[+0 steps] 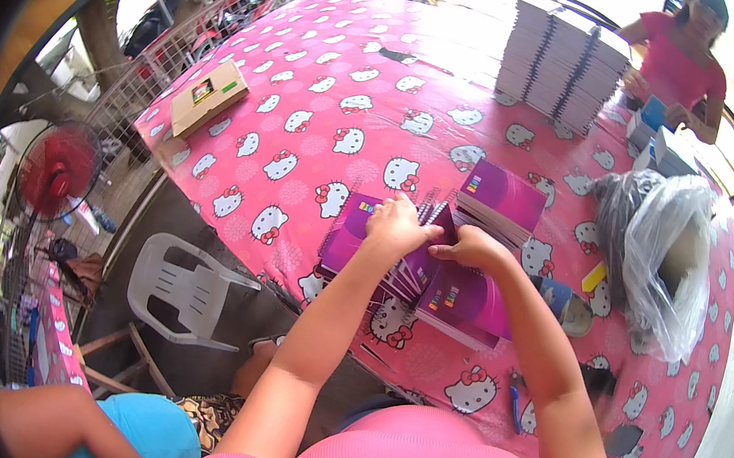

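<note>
Purple spiral notebooks lie in several groups on the table before me. My left hand point(395, 225) is over the spiral-edged notebooks point(405, 276) in the middle, its fingers bent across their upper end and its thumb stretched toward the other hand. Facing it, my right hand point(478, 247) pinches a dark notebook point(445, 230) between thumb and fingers; the fingertips are partly hidden behind it. Left of my hands is a flat pile of notebooks point(342, 242). A taller stack point(503, 196) stands beyond my right hand, and another point(464, 303) lies nearer, beneath my right wrist.
The pink patterned tablecloth point(301, 165) covers the table. Tall stacks of bound pages point(563, 65) stand at the far right, by a person point(683, 62) handling blue items. Plastic bags point(660, 258), blue-handled pliers point(515, 406), a cardboard box point(209, 99) and a white chair point(183, 288) are around.
</note>
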A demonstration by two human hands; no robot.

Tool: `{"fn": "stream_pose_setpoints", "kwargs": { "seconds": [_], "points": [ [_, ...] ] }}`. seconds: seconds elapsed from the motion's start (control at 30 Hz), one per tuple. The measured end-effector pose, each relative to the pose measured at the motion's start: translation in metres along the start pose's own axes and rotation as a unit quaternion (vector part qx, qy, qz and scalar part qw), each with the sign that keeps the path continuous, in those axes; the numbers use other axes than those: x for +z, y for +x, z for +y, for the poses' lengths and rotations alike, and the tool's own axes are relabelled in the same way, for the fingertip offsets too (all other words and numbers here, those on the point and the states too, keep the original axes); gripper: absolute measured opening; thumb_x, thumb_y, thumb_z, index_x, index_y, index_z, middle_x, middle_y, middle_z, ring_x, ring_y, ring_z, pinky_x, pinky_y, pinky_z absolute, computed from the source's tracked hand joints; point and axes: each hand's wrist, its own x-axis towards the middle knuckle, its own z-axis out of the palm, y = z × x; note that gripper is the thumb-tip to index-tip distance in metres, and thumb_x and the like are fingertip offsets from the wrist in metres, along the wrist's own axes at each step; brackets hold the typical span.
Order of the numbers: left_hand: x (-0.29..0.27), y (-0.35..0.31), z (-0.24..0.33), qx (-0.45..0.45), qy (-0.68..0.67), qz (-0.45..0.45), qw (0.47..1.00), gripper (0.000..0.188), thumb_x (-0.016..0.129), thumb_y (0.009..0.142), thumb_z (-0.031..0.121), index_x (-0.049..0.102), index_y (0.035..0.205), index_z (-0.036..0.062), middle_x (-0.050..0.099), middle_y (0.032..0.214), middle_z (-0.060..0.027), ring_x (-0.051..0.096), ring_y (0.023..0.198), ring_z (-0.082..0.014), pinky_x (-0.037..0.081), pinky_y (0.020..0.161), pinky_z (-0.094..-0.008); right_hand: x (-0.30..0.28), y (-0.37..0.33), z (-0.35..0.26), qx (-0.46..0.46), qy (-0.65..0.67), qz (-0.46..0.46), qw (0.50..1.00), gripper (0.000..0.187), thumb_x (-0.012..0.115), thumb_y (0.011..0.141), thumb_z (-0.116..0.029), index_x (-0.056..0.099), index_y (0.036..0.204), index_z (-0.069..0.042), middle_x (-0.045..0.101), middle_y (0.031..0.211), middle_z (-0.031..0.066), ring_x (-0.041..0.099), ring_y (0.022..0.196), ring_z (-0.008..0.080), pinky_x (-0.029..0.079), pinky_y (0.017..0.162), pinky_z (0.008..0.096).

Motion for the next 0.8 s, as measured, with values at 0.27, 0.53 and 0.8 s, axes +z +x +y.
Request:
{"fn": "stream_pose_setpoints", "kwargs": {
  "seconds": [0.27,0.53,0.8],
  "points": [
    [0.002,-0.007,0.007,-0.039,-0.127,0.003,0.991,0.076,0.081,0.064,0.029,0.047,0.121,-0.0095,0.062,0.115,-0.0296,0.063,0.109,-0.0354,0.05,0.095,-0.0405,0.018,0.012,0.013,-0.142,0.178,0.041,0.973,0.069,0.085,0.069,-0.036,0.057,0.114,0.008,0.068,0.099,0.019,0.068,0.092,0.028,0.052,0.08,0.0371],
    [-0.065,-0.028,-0.058,-0.003,-0.636,-0.021,0.772,0.055,0.075,0.081,0.004,0.046,0.126,-0.0082,0.062,0.108,-0.0185,0.068,0.09,-0.0217,0.061,0.074,-0.0331,0.027,-0.016,-0.057,-0.082,0.512,0.065,0.852,0.1,0.082,0.074,-0.047,0.031,0.138,0.011,0.06,0.115,0.0265,0.061,0.107,0.0284,0.051,0.087,0.0362],
    [-0.014,0.021,-0.141,-0.129,-0.524,-0.207,0.816,0.095,0.075,0.08,0.051,0.029,0.143,-0.0024,0.052,0.129,-0.0187,0.06,0.107,-0.0222,0.054,0.085,-0.0358,0.111,0.031,-0.073,0.04,0.455,0.252,0.853,0.102,0.077,0.076,-0.054,0.029,0.143,0.007,0.033,0.142,0.0303,0.036,0.134,0.0396,0.037,0.106,0.0485]
  ]
}}
